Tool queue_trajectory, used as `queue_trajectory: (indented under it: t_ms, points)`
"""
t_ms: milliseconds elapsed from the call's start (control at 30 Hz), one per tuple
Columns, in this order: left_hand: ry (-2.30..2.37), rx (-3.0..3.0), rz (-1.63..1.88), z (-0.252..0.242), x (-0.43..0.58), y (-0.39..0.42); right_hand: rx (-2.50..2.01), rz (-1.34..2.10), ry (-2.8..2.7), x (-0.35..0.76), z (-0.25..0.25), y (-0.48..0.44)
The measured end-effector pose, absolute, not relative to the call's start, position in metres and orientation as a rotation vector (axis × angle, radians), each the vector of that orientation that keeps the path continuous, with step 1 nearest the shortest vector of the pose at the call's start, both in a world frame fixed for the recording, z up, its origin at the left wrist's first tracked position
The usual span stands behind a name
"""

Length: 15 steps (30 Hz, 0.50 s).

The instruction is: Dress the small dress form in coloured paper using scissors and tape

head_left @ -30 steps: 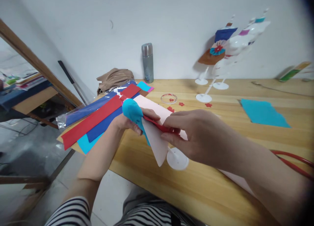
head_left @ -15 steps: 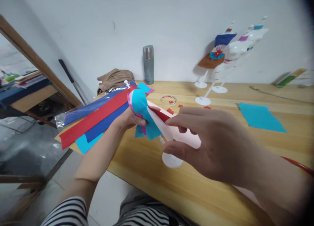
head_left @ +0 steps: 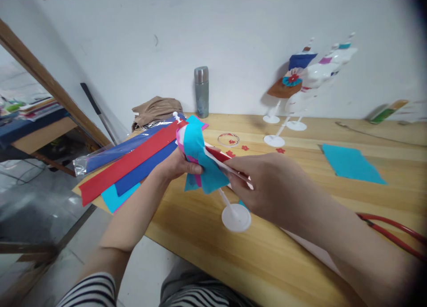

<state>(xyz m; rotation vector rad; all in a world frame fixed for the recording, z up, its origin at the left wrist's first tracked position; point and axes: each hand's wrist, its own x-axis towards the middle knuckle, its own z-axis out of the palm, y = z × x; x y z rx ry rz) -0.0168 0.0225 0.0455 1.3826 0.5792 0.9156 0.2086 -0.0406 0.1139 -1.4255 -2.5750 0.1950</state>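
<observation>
My left hand (head_left: 178,163) is closed round a small white doll figure wrapped in cyan and pink paper (head_left: 195,158), held above the wooden table (head_left: 267,253). The figure's thin rod runs down to its round white base (head_left: 236,217), close over the tabletop. My right hand (head_left: 267,187) pinches the paper wrap's right side, where a white and red edge (head_left: 222,158) shows. A white knob sticks out at the figure's top.
Long red (head_left: 128,162), blue and cyan paper strips lie at the table's left end in a clear sleeve. A cyan sheet (head_left: 352,163) lies right. Dressed figures on stands (head_left: 300,82), a steel flask (head_left: 201,91), a clear ring (head_left: 228,139), brown cloth, red tubing (head_left: 393,233).
The figure has turned more upright, its cyan wrap now facing me. My right hand opened briefly, then closed again on the wrap's right side.
</observation>
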Motion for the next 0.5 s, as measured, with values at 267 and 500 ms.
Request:
queue_trajectory:
  t_ms: [267,500]
  points:
    - [0.544,1.423,0.892,0.046,-0.016,0.021,-1.41,0.105,-2.565,0.207,0.105,-0.037]
    - [0.527,1.458,0.889,0.041,-0.016,0.021,-1.391,0.084,-2.492,0.222,0.11,-0.049]
